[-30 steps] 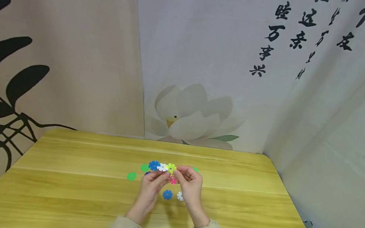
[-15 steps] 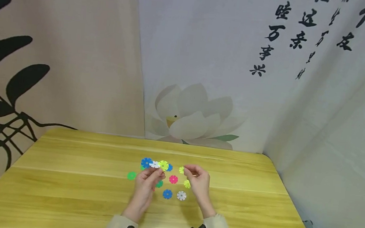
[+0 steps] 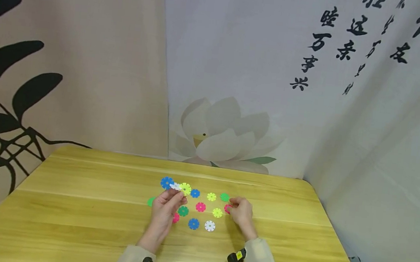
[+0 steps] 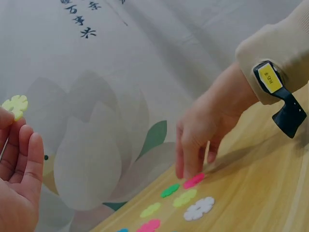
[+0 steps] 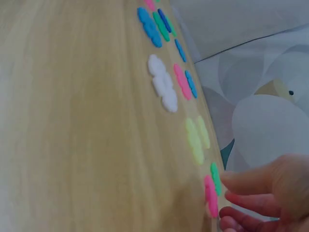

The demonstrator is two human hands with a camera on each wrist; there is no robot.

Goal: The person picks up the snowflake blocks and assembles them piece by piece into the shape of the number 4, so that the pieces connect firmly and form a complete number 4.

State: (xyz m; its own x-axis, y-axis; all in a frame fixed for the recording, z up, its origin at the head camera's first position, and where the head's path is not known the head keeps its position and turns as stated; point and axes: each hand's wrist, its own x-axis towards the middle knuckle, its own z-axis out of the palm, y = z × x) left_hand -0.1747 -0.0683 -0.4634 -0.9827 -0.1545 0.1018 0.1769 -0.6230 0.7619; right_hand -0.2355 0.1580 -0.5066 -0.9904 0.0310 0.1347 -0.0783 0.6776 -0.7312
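Observation:
My left hand (image 3: 163, 213) pinches a raised row of joined snowflake discs: a blue disc (image 3: 167, 183), a white disc (image 3: 175, 186) and a yellow disc (image 3: 185, 189). In the left wrist view only the yellow disc (image 4: 16, 106) of that row shows, at the thumb. My right hand (image 3: 241, 214) is low over the table at the right end of the loose discs, fingertips at a pink disc (image 3: 227, 209). Thumb and fingers stand apart beside this pink disc (image 5: 211, 195) and a green disc (image 5: 215, 179) in the right wrist view; both discs lie flat.
Several loose discs lie on the wooden table (image 3: 89, 221) between the hands, among them a white disc (image 3: 210, 226), a blue disc (image 3: 194, 223), a pink disc (image 3: 200, 207) and a yellow disc (image 3: 217, 212). A printed curtain (image 3: 240, 66) hangs behind the table.
My right hand has left the joined discs and moved right to the pink disc; a yellow disc near its fingers now lies on the table. My left hand has shifted left with the row.

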